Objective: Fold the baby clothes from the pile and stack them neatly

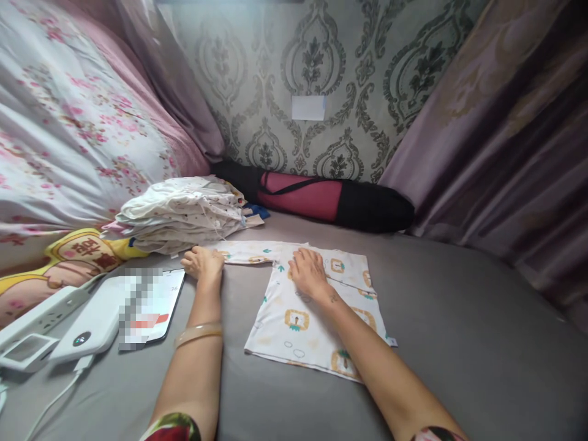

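Observation:
A small white long-sleeved shirt (275,318) with orange and green printed figures lies spread on the grey sheet. One sleeve stretches out to the left, while the other lies folded across the upper body. At the end of the outstretched sleeve, my left hand (202,262) has its fingers closed on the cuff. My right hand (309,272) rests flat near the top of the shirt, fingers extended, pressing on the cloth. My right forearm covers part of the shirt's lower right side.
Behind my left hand is a pile of pale clothes (184,211). A phone (168,300), a white power bank (94,318) and a power strip (46,315) lie at the left, beside a yellow cushion (87,251). A black and red long bag (303,197) lies along the wall.

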Motion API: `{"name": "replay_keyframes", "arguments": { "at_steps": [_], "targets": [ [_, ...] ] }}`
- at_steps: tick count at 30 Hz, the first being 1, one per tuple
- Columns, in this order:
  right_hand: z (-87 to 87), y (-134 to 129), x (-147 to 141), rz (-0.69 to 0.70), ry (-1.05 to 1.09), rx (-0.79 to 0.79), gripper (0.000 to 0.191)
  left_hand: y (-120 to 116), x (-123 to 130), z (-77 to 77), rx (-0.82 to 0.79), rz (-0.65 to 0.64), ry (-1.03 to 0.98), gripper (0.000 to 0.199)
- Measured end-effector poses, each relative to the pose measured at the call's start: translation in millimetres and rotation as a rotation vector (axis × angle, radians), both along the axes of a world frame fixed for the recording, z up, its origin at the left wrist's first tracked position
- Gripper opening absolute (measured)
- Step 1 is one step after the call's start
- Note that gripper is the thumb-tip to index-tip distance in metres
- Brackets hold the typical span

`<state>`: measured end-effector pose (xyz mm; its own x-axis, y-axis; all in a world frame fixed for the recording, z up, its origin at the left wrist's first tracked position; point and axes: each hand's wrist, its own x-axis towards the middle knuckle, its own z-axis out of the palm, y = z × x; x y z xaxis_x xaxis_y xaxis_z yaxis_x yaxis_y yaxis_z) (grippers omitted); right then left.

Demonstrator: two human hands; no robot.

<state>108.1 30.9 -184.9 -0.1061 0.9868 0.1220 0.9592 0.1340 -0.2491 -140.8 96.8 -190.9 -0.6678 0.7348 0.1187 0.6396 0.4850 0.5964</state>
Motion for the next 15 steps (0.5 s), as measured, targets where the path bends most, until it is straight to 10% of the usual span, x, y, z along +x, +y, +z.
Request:
{"name": "replay_keyframes", "arguments": {
  "at_steps": [9,15],
  "targets": [
    [-5.8,6,-63,-0.217,0.164,-0.017,0.033,2,-7,6.0,-0.005,-0.041,-0.127,0.039],
    [-17.2,8,-63,-0.25,0.209,0.044,0.019,21,-13,42.9,0.139,-0.173,-0.141,0.028]
  ]
}}
